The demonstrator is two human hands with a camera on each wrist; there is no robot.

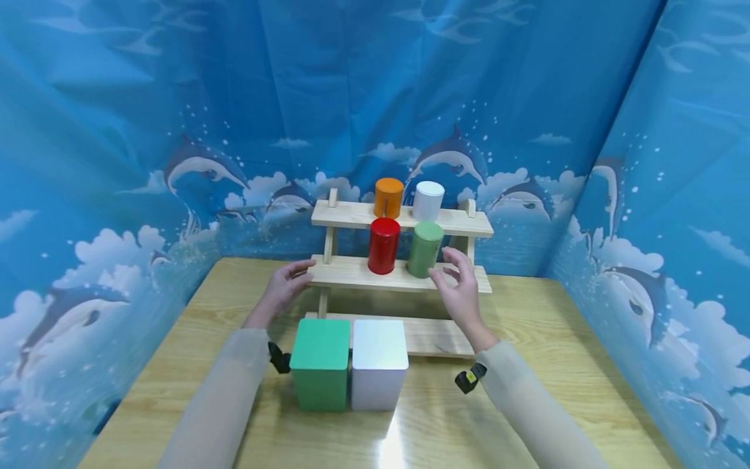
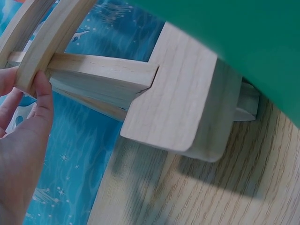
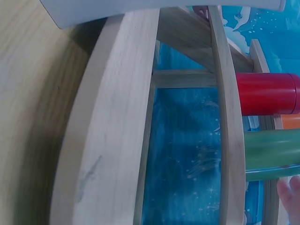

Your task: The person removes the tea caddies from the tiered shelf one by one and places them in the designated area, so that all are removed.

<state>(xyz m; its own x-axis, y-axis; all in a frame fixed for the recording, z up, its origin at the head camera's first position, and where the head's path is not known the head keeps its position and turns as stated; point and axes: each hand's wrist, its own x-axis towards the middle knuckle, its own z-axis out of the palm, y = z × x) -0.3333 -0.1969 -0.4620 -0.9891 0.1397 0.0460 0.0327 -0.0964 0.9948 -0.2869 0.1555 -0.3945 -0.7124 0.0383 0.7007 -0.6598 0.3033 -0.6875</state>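
Note:
A tiered wooden shelf stand point(image 1: 346, 272) stands at the back of the table. At the left end of its middle board, my left hand point(image 1: 284, 286) pinches the wood, the thumb point(image 2: 43, 96) on one side and fingers on the other. My right hand point(image 1: 461, 290) is beside the green canister point(image 1: 426, 251), thumb and fingers spread in a curve, fingertips point(image 3: 284, 188) right at its side. Left of that canister, a red canister point(image 1: 383, 246) stands upright on the same board. The top board carries an orange canister point(image 1: 388, 198) and a white canister point(image 1: 428, 200).
In front of the stand, a green box point(image 1: 319, 365) and a white box point(image 1: 379, 365) stand side by side on the wooden table point(image 1: 527, 365), partly hiding the lowest board point(image 1: 436, 335). Blue dolphin-print curtains point(image 1: 351, 78) enclose the back and sides.

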